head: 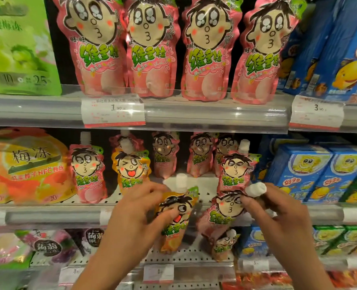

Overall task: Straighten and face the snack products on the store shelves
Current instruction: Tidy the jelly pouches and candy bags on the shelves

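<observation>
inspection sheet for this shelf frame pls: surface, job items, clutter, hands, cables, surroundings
Surface: middle shelf, perforated white deck with bare gaps at the front.
Job's things: orange pouch in the left hand; pink pouch, tilted, in the right hand, fingers near its white cap. Four pink pouches upright on the top shelf; middle row uneven, one orange among pink.
Clutter: small pouch leaning on the bottom shelf.
Grippers: both hands closed on pouches.
Cables: nothing seen.
Surroundings: blue boxes right, green bag upper left, price tag.
</observation>
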Motion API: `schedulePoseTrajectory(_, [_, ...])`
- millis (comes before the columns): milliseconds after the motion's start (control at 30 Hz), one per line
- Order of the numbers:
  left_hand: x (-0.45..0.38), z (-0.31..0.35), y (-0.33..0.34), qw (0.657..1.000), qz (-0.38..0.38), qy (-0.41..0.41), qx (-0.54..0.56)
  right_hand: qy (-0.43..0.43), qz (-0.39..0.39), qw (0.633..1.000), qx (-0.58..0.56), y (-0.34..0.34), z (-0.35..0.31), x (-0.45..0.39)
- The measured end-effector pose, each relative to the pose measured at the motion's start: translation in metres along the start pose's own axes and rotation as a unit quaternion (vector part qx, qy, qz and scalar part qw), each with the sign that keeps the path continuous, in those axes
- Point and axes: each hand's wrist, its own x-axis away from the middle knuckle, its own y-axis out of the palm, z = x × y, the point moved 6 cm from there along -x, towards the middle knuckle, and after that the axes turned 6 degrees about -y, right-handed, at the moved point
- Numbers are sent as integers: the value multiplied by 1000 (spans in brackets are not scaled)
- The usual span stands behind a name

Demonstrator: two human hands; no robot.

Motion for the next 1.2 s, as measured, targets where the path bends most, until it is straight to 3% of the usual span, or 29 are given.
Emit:
schedulePoseTrajectory(167, [22,-26,44,974,-87,104,-180,-16,22,999,27,-3,-13,-19])
schedulePoseTrajectory(267, [28,-35,62,955,-123,116,-243,-36,15,998,49,0,-17,-29])
schedulePoseTrajectory(800, [20,-43,63,974,-83,108,-183,-33,11,987,157,42,-27,-75])
schedulePoseTrajectory(1033, [20,-44,64,979,-77,93,-161,-43,-100,963,248,62,-19,-82])
schedulePoseTrajectory(1200, [21,-44,63,980,-84,89,-155,-34,-85,966,241,63,-16,-84])
